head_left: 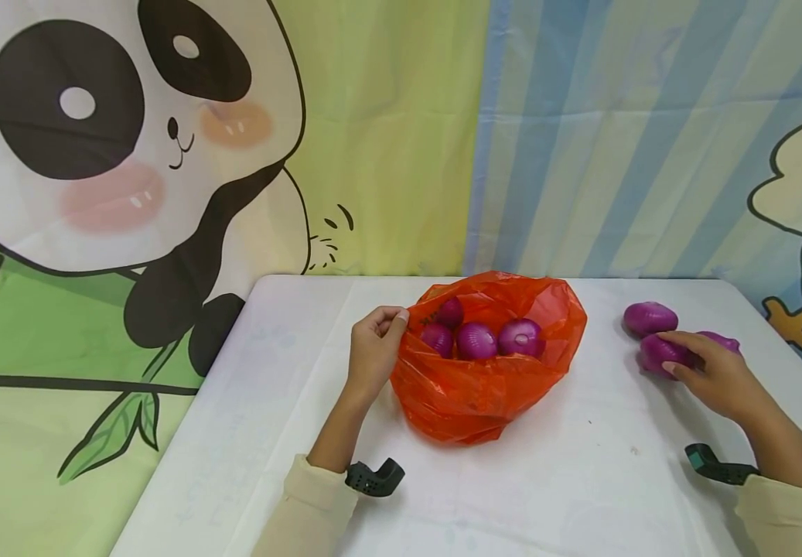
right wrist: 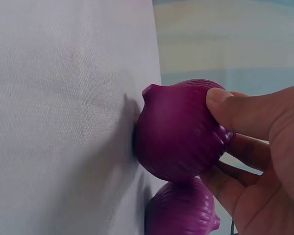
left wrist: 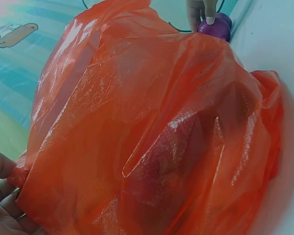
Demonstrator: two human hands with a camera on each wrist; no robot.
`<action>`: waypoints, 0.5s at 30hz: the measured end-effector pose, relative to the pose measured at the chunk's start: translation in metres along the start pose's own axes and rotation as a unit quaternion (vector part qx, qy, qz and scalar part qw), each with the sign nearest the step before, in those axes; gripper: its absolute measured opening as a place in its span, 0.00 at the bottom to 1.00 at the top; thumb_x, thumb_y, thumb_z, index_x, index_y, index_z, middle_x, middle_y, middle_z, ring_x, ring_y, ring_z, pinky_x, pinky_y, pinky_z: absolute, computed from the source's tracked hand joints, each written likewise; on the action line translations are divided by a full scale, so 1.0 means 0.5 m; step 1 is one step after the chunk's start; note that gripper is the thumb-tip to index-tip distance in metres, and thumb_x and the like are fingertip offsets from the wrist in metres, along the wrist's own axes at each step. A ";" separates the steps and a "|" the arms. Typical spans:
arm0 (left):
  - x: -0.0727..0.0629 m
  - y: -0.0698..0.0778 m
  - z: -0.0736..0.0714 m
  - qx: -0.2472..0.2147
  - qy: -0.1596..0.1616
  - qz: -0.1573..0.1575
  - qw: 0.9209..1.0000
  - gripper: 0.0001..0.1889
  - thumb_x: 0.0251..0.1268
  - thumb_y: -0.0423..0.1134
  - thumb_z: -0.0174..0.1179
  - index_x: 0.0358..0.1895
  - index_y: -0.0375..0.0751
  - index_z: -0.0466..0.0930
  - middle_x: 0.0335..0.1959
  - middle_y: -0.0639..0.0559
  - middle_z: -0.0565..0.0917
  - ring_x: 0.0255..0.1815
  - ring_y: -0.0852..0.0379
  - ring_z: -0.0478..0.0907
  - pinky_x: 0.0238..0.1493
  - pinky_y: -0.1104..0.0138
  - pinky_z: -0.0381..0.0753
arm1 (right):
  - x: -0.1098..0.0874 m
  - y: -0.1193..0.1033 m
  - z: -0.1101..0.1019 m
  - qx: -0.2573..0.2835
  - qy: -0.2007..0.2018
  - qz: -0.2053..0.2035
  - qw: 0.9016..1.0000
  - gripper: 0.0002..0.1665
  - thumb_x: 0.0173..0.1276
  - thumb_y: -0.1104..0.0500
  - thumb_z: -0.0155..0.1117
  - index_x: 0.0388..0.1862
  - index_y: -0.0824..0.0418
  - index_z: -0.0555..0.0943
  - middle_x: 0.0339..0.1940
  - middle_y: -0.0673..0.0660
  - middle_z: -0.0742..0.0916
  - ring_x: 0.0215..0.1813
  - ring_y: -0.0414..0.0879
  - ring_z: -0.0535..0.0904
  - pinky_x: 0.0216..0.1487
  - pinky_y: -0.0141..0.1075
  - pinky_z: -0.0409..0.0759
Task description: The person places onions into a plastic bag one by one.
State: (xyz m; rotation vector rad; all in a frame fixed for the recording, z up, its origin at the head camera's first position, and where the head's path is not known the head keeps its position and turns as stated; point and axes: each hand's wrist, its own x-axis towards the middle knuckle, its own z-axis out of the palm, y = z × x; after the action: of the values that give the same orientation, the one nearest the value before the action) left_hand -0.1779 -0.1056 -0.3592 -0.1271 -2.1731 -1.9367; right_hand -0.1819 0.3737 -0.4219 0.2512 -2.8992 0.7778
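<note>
A red plastic bag [head_left: 470, 394] stands with its mouth open on the white table, several purple onions [head_left: 476, 341] showing inside. At the bag's left rim, my left hand [head_left: 376, 348] pinches the plastic between thumb and fingers; the left wrist view shows the bunched edge in those fingers [left wrist: 10, 205]. Over on the right, my right hand [head_left: 717, 375] grips a purple onion [right wrist: 179, 129], thumb on one side and fingers on the other. Another onion [head_left: 650, 319] lies just behind it, and a third onion [head_left: 721, 341] is partly hidden by the hand.
The white table [head_left: 289, 333] ends at a back edge against a printed cloth backdrop [head_left: 387, 139] with a panda and stripes. Dark wrist cameras sit on both forearms, the left camera [head_left: 376, 477] close to the front of the bag.
</note>
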 end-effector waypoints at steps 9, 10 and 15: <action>0.001 -0.001 0.002 0.000 0.002 -0.005 1.000 0.11 0.72 0.34 0.55 0.44 0.29 0.83 0.28 0.45 0.82 0.26 0.58 0.70 0.27 0.72 0.71 | 0.000 -0.014 -0.003 0.006 0.001 0.005 1.000 0.32 0.67 0.65 0.65 0.68 0.73 0.66 0.59 0.79 0.71 0.56 0.78 0.66 0.47 0.66 0.70; 0.001 -0.001 0.001 -0.001 0.001 -0.005 1.000 0.11 0.72 0.34 0.55 0.44 0.29 0.83 0.28 0.45 0.82 0.26 0.58 0.70 0.27 0.72 0.71 | 0.001 -0.016 -0.005 0.007 0.004 0.000 1.000 0.32 0.67 0.66 0.64 0.68 0.73 0.66 0.59 0.80 0.71 0.56 0.78 0.66 0.47 0.66 0.69; 0.002 -0.003 0.001 -0.001 0.000 -0.006 1.000 0.11 0.72 0.34 0.55 0.44 0.29 0.83 0.27 0.45 0.81 0.25 0.57 0.69 0.26 0.72 0.70 | 0.002 -0.032 -0.014 0.011 0.024 -0.022 0.999 0.31 0.68 0.66 0.63 0.68 0.72 0.66 0.61 0.80 0.70 0.56 0.80 0.66 0.46 0.64 0.69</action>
State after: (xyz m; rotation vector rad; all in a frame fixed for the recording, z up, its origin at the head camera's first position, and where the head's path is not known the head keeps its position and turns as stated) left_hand -0.1791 -0.1055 -0.3606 -0.1154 -2.1756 -1.9460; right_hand -0.1795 0.3635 -0.4080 0.2927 -2.8314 0.7981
